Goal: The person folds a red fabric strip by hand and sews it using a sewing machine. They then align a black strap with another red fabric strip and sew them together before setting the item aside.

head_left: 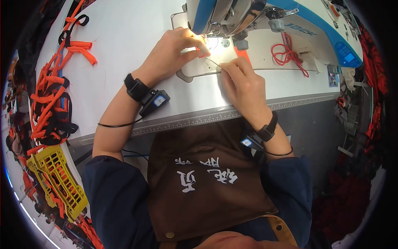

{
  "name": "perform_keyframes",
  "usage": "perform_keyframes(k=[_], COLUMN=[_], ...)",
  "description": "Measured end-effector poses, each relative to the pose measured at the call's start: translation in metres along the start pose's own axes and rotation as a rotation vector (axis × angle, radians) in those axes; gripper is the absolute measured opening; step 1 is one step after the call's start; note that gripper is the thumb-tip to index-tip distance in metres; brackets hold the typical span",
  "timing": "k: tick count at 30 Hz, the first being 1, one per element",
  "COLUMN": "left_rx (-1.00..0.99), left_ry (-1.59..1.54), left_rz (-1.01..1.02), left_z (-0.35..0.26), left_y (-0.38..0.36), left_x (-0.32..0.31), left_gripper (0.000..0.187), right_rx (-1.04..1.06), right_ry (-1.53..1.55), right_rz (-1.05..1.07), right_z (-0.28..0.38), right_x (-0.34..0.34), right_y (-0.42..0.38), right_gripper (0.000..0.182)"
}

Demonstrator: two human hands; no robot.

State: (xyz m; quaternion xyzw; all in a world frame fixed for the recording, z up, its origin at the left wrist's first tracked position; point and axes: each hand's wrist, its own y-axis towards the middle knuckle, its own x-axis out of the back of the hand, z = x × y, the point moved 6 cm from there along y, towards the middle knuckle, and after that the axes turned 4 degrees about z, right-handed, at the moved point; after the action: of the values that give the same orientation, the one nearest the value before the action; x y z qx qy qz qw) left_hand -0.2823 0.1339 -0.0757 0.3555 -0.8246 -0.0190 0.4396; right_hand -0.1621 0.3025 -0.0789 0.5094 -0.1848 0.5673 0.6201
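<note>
My left hand (178, 50) is beside the needle area of a blue and white sewing machine (304, 27), thumb and fingers pinched on a small orange fabric piece (203, 54). My right hand (246, 87) is closed around a thin, pointed metal tool (213, 62). The tool's tip reaches toward the orange fabric near my left fingertips; whether it touches cannot be made out. Behind my right fingers another orange strip (243, 54) lies on the machine bed. The machine's lamp brightly lights the spot, washing out some detail.
Orange and black strips (52, 101) lie heaped along the table's left side, above a yellow plastic basket (60, 180). A red cord (286, 56) lies coiled at the right of the machine bed. A ruler strip (195, 118) runs along the front edge.
</note>
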Motion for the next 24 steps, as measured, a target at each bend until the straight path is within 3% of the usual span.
perform_keyframes(k=[14, 17, 20, 24], left_rx=[0.077, 0.08, 0.001, -0.011], left_ry=[-0.202, -0.08, 0.035, 0.091], left_rz=[0.059, 0.067, -0.005, -0.05], left_z=[0.013, 0.007, -0.004, -0.007], left_y=[-0.003, -0.003, 0.0, -0.003], left_x=[-0.007, -0.004, 0.001, 0.0], left_gripper=[0.019, 0.017, 0.004, 0.005], right_rx=[0.067, 0.107, 0.137, 0.127], right_ry=[0.001, 0.008, -0.017, 0.018], right_rz=[0.019, 0.04, 0.079, 0.046], right_z=[0.009, 0.008, 0.008, 0.005], right_x=[-0.012, -0.014, -0.016, -0.009], right_y=[0.007, 0.006, 0.005, 0.005], right_gripper=[0.018, 0.018, 0.017, 0.017])
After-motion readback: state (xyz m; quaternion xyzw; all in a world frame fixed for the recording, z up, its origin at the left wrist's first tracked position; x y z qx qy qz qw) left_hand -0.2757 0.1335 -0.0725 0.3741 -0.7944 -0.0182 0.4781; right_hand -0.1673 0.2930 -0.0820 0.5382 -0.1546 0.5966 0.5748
